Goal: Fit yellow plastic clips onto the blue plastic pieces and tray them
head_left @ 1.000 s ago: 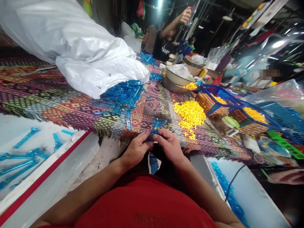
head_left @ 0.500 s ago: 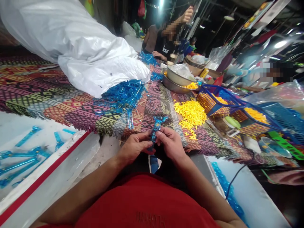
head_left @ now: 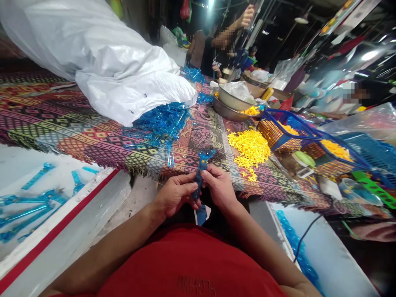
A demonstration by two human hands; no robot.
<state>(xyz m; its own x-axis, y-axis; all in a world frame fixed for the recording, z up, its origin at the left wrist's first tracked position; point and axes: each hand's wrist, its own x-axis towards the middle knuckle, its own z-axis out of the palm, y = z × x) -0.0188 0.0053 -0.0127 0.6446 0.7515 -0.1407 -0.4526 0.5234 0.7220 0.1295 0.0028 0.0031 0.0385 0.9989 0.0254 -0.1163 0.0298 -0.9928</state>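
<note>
A person in a red shirt [head_left: 192, 264] has both hands close together, the left hand [head_left: 177, 193] and right hand [head_left: 220, 186] pinching one translucent blue piece [head_left: 201, 165] by its narrow part. The piece points away from the body, in front of the near edge of a cloth-covered surface [head_left: 201, 138].

On the surface, one large white sack [head_left: 108, 62] lies at the left, a heap of blue parts [head_left: 163, 123], too tangled to count, at its mouth. Two metal bowls are stacked farther back: the upper bowl [head_left: 230, 101] holds a clear plastic bag [head_left: 238, 90], the lower bowl [head_left: 226, 112] yellow bits. Two blue mesh baskets, one nearer the bowls [head_left: 280, 144] and one farther right [head_left: 328, 168], both contain yellow bits. One loose yellow pile [head_left: 249, 146] lies beside the first basket.

Two white boxes stand below: the left box [head_left: 99, 214] contains several blue pieces, some overlapping; the right box [head_left: 334, 251] has blue pieces along one side, count unclear.
</note>
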